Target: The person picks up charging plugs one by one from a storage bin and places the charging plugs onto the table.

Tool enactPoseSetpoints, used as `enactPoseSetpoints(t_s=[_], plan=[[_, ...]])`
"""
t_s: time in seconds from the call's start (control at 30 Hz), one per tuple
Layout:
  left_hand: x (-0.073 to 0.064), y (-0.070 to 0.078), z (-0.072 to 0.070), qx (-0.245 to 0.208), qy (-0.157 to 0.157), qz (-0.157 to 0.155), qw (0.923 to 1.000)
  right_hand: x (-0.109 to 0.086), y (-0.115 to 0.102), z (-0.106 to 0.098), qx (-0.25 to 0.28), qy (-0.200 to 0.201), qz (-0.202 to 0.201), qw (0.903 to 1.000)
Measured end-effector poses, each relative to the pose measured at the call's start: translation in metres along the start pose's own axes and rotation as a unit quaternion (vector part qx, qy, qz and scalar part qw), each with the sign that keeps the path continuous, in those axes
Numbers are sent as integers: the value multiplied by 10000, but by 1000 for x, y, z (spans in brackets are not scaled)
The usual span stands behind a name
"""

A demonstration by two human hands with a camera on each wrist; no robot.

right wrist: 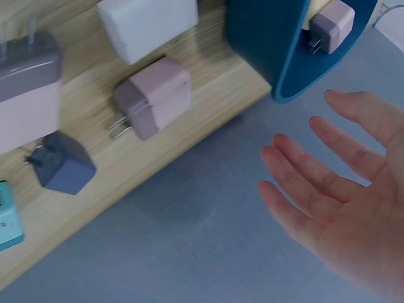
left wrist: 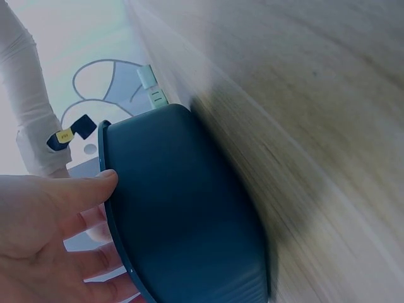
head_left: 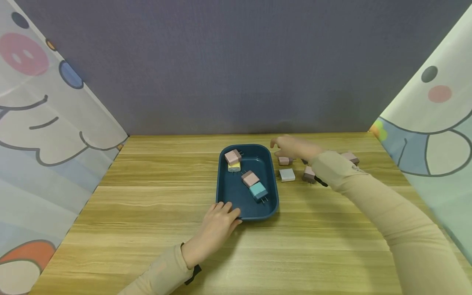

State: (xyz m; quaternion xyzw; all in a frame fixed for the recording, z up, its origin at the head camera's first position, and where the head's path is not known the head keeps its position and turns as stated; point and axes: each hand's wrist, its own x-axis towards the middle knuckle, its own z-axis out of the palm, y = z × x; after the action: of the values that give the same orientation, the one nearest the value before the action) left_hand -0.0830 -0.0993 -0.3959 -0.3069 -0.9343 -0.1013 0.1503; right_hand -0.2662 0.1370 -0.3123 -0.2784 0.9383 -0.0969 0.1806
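1. We are steadying the blue tray on the wooden table by its near left corner. Our left hand is gripping the rim, thumb outside and fingers curling over the edge, presumably so the tray is not sliding.

2. We are hovering our right hand just beyond the tray's right side, above a low pink charger. Its fingers are spreading apart and pinching nothing; in our judgement, this spot is keeping both tray and loose chargers handy.

3. Inside the tray, four chargers are lying at odd angles, as no dividers are ordering them. An upper pink charger is overlapping a yellow charger, though we are not telling whether it is resting on it; a middle pink charger is touching a teal charger.

4. Outside, a white charger is lying just beside the tray, and a dark blue charger is lying farther off. This group is sitting rightward, probably suiting our right arm's reach.
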Motion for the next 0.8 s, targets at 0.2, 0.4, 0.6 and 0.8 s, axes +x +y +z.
enactPoseSetpoints(t_s=[0.2,0.4,0.6,0.8], plan=[[0,0,2,25,20,7,10000,7,-16,-3,19,-98,-25,9999],[1,-1,4,20,35,-8,10000,20,-29,-5,-224,-258,31,9994],[1,-2,4,21,10,-29,10000,34,-41,-3,-345,-343,78,9988],[1,-1,4,23,17,-37,10000,45,-54,0,-448,-381,-6,9983]])
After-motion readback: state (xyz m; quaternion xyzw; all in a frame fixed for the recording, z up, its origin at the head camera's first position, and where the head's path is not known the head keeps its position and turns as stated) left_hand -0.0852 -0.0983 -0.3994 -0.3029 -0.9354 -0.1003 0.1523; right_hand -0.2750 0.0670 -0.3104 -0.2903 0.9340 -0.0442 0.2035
